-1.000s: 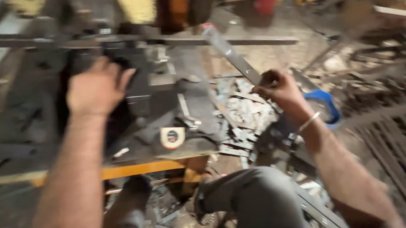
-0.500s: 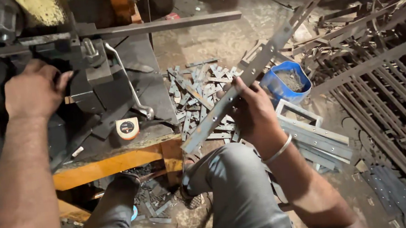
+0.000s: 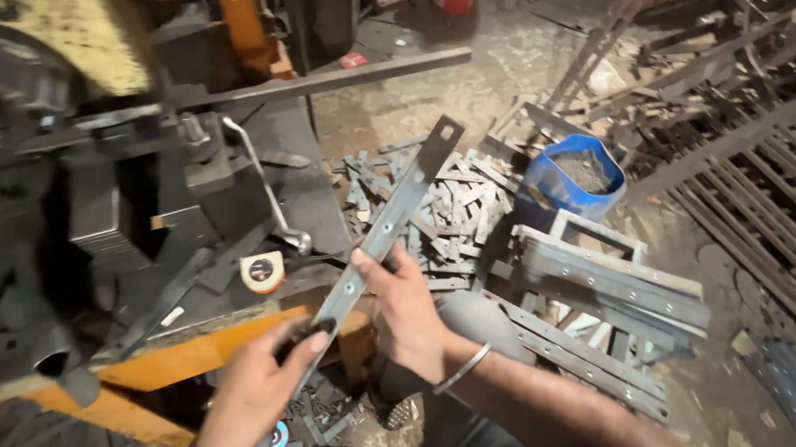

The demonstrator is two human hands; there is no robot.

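Observation:
Both hands hold a long flat metal bar (image 3: 403,208) with punched holes and a square cut-out at its far end. My left hand (image 3: 262,381) grips the bar's near end, low in the view. My right hand (image 3: 405,311) clasps the bar near its middle, and a metal bangle sits on that wrist. The bar slants up to the right, over a heap of short metal offcuts (image 3: 452,218) on the floor.
A dark punching machine (image 3: 132,222) with a curved lever (image 3: 261,184) stands at the left on an orange frame (image 3: 175,355). A tape measure (image 3: 262,271) lies on its table. A blue bucket (image 3: 571,181) and stacked metal frames (image 3: 602,291) sit to the right.
My left hand has left the machine and come down to take hold of the bar's near end. My right hand has brought the bar closer, toward the middle of the view.

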